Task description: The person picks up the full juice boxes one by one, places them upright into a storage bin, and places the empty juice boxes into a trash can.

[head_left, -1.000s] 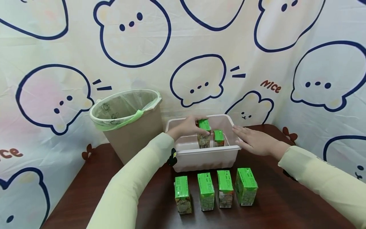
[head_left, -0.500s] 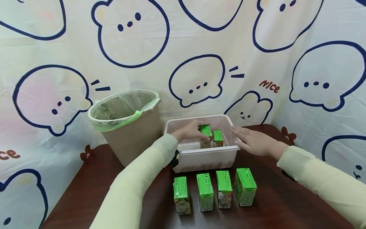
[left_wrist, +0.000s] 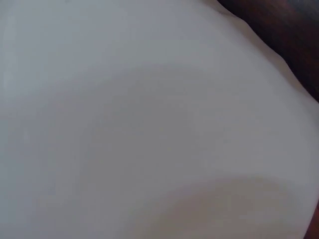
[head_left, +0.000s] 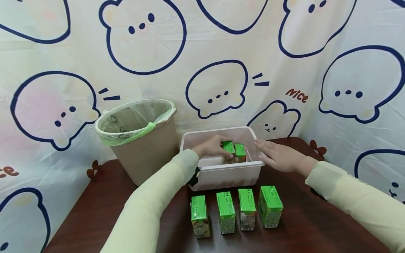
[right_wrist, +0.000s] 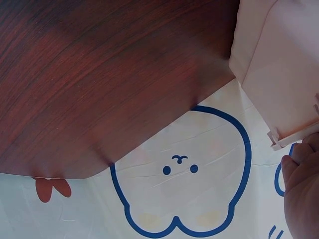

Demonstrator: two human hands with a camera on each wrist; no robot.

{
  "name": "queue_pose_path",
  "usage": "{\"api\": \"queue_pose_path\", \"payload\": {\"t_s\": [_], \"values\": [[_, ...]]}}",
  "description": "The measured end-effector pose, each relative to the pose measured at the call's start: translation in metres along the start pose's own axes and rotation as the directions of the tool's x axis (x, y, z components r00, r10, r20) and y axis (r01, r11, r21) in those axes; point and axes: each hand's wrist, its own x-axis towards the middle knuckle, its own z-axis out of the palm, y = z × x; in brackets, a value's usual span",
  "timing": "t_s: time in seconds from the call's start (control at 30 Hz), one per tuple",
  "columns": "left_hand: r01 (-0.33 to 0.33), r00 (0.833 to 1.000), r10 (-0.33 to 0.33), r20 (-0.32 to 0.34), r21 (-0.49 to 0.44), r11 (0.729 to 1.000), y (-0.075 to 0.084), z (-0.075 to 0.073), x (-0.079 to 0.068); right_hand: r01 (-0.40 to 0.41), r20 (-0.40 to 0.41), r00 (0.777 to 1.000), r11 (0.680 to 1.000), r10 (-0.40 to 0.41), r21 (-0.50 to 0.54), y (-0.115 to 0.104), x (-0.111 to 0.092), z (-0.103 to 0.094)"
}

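Inside the pale pink plastic tub, my left hand grips a small green-topped drink carton, thumb on the near side and fingers behind it. A second drink carton stands upright just to its right in the tub. The lower parts of both are hidden by the tub's front wall. My right hand touches the tub's right rim with straight fingers. In the right wrist view, the right hand's fingertips lie at the tub's rim. The left wrist view shows mostly a blurred pale surface, with no hand.
Several more green-topped cartons stand in a row on the dark wooden table, in front of the tub. A beige bin with a green-edged liner stands left of it. Behind hangs a cartoon-printed cloth.
My left hand has lowered the carton into the tub and moved it slightly right, closer to the second carton. The right hand stays at the rim.
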Motion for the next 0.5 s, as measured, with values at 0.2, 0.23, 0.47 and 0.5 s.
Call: {"api": "queue_pose_path", "payload": {"t_s": [0.2, 0.23, 0.47, 0.5], "values": [[0.001, 1.0, -0.001, -0.001, 0.0, 1.0, -0.0036, 0.0021, 0.0012, 0.002, 0.002, 1.0, 1.0, -0.002, -0.005, 0.0008, 0.0009, 0.0011], [0.007, 1.0, -0.007, 0.001, -0.001, 1.0, -0.004, 0.0025, 0.0013, 0.003, 0.003, 1.0, 1.0, -0.003, -0.006, 0.001, 0.001, 0.0012], [0.029, 1.0, -0.029, 0.012, -0.002, 1.0, -0.0035, 0.0036, 0.0013, 0.001, 0.011, 1.0, 1.0, -0.001, -0.006, 0.0006, 0.0011, 0.0012], [0.028, 1.0, -0.028, 0.013, 0.0, 1.0, -0.0031, 0.0036, 0.0013, 0.001, 0.009, 1.0, 1.0, -0.001, -0.006, 0.0007, 0.0013, 0.0011]]}}
